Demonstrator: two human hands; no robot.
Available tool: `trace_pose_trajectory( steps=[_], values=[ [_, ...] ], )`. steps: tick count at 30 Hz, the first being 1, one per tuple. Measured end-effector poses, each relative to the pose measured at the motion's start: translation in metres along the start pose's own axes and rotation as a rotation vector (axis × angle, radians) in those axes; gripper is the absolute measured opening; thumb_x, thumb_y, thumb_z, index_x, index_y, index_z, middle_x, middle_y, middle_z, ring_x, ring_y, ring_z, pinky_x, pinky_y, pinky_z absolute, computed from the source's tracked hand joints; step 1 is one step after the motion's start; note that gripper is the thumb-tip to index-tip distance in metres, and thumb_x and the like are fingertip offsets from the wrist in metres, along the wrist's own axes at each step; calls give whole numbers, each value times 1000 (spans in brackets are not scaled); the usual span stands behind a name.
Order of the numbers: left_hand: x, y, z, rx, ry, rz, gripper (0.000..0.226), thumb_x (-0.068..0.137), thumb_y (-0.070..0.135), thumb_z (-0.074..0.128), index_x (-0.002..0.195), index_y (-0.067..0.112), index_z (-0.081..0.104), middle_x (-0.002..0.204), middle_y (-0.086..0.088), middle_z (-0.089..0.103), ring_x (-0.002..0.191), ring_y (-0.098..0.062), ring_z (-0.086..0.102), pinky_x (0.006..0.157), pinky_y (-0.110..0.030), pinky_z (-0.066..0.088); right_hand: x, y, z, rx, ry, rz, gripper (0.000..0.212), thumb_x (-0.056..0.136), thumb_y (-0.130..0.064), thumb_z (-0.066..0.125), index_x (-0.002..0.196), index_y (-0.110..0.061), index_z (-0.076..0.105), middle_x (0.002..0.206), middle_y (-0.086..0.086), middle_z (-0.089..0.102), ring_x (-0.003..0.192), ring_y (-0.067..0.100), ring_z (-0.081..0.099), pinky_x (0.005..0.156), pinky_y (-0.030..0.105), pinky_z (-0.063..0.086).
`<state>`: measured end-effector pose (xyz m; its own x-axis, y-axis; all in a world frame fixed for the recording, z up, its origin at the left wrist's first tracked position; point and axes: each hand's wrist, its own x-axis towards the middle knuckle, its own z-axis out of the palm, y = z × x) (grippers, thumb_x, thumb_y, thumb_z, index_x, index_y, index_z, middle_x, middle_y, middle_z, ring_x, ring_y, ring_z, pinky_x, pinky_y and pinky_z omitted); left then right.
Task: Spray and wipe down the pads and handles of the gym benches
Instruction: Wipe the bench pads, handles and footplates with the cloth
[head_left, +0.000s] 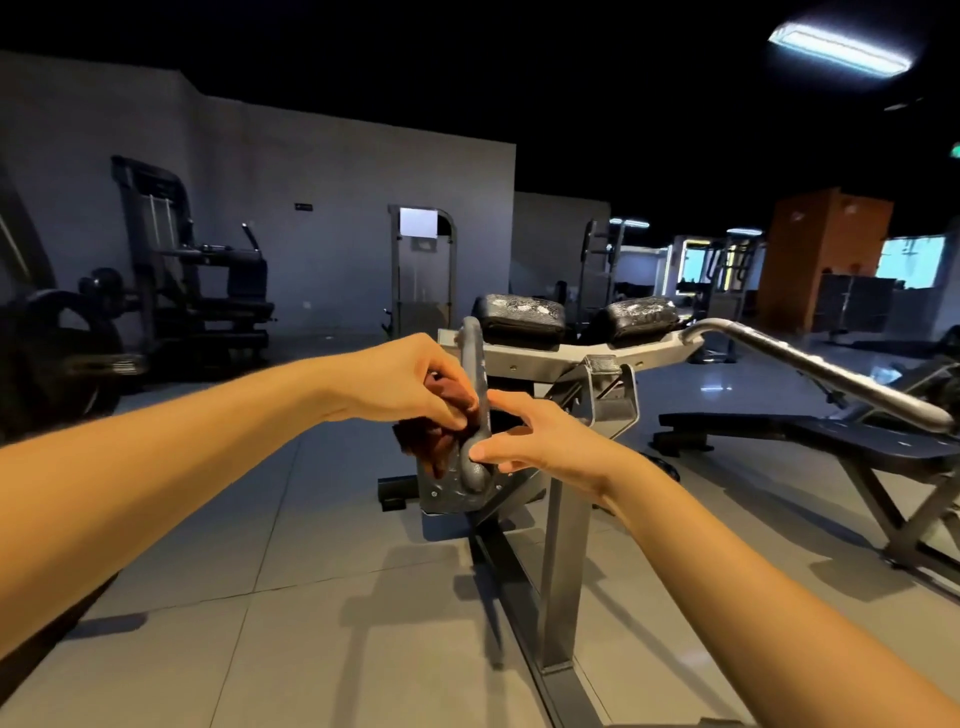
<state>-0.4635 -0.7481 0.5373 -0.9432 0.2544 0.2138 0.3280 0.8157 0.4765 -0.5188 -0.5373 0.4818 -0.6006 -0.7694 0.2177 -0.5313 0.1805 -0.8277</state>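
Standing at centre: one grey gym machine (563, 545) on a steel post, base rails on a pale tiled floor (249, 530).

Item 1. Handle (481, 364): a grey upright loop on the machine's near left side, fixed at its foot to a dark bracket plate. Pale droplets or flecks show on the plate and the lower handle.

Item 2. Cloth (434, 447): reddish-brown, bunched, pressed against the left face of the handle, its loose end hanging just beside the plate.

Item 3. Left hand (410, 379): fingers curled down round the cloth, pinching it to the handle; arm bare.

Item 4. Right hand (540, 441): reaching in from the other side, thumb tip on the handle's lower bend, forefinger tip at the handle higher up, other fingers loosely bent behind. Whether it truly grips the handle cannot be told.

Item 5. Pads (519, 312): two black cushions side by side on the top crossbar, beyond the hands, both mottled with white wet patches.

Item 6. Long bar (810, 366): silver tube running from the crossbar toward the right edge.

Item 7. Bench (831, 434): flat, black, on a crossed frame, right of the machine and under the long bar.

Item 8. Weight machine (171, 260): dark, by the grey wall at far left.

Item 9. Ceiling light (839, 49): lit strip, upper right.
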Motion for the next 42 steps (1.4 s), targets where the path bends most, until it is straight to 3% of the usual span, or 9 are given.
trace_pose_trajectory(
  steps=[9, 12, 18, 22, 25, 28, 33, 39, 42],
  values=[
    [78, -16, -16, 316, 305, -69, 7, 91, 13, 72, 91, 15, 79, 87, 3, 73, 78, -10, 66, 67, -29, 51, 11, 19, -6, 32, 5, 2, 67, 84, -39, 82, 141, -42, 48, 135, -9, 61, 119, 11, 63, 106, 34, 50],
    [83, -27, -10, 291, 399, -113, 9, 93, 13, 69, 88, 16, 76, 85, 0, 71, 75, -13, 65, 64, -30, 54, 9, 17, -6, 49, -3, -10, 59, 89, -32, 78, 136, -42, 44, 126, -20, 59, 109, 4, 64, 88, 15, 53],
    [17, -11, 11, -20, 294, -103, 6, 90, 15, 77, 96, 16, 79, 82, 0, 75, 73, -19, 75, 65, -29, 62, 5, 11, -1, 29, 4, -45, 43, 90, -31, 77, 113, -58, 54, 139, -10, 58, 117, 13, 63, 102, 39, 53],
    [-23, 2, 23, 34, 191, -9, 9, 88, 18, 79, 94, 25, 80, 89, 10, 76, 86, -7, 71, 77, -19, 56, 4, 11, 0, 31, 3, -50, 39, 89, -29, 78, 109, -55, 56, 123, -23, 66, 115, 14, 66, 102, 45, 53],
    [-5, 3, 22, 145, 286, 7, 3, 89, 20, 76, 90, 19, 79, 87, 6, 73, 82, -13, 68, 78, -31, 58, 2, 9, -2, 26, -8, -49, 39, 92, -26, 75, 99, -57, 52, 100, -39, 64, 115, 12, 65, 102, 40, 53],
    [33, -4, 16, 235, 419, -73, 9, 91, 17, 72, 87, 9, 75, 85, -1, 71, 80, -19, 65, 78, -46, 57, 2, 10, -2, 17, 3, -45, 36, 92, -26, 74, 96, -53, 52, 110, -29, 60, 117, 18, 64, 102, 40, 52],
    [27, -8, 18, 57, 401, -119, 7, 92, 15, 73, 94, 21, 77, 90, 1, 73, 81, -18, 71, 67, -29, 58, 2, 10, -2, -1, -4, -38, 38, 92, -27, 74, 100, -54, 48, 114, -26, 57, 115, 11, 63, 102, 38, 52],
    [-15, 6, 22, 78, 193, -30, 9, 90, 20, 76, 95, 26, 79, 90, 9, 76, 87, -7, 71, 82, -26, 58, 4, 10, -4, -10, 3, -25, 38, 90, -28, 76, 102, -55, 53, 105, -28, 67, 109, 8, 67, 100, 40, 54],
    [11, 11, 17, 204, 266, -37, 6, 90, 20, 75, 88, 24, 78, 83, 6, 72, 78, -13, 67, 71, -27, 56, 5, 13, -5, -10, 3, -4, 52, 89, -32, 77, 130, -46, 48, 117, -28, 60, 111, 7, 64, 100, 37, 54]
  ],
)
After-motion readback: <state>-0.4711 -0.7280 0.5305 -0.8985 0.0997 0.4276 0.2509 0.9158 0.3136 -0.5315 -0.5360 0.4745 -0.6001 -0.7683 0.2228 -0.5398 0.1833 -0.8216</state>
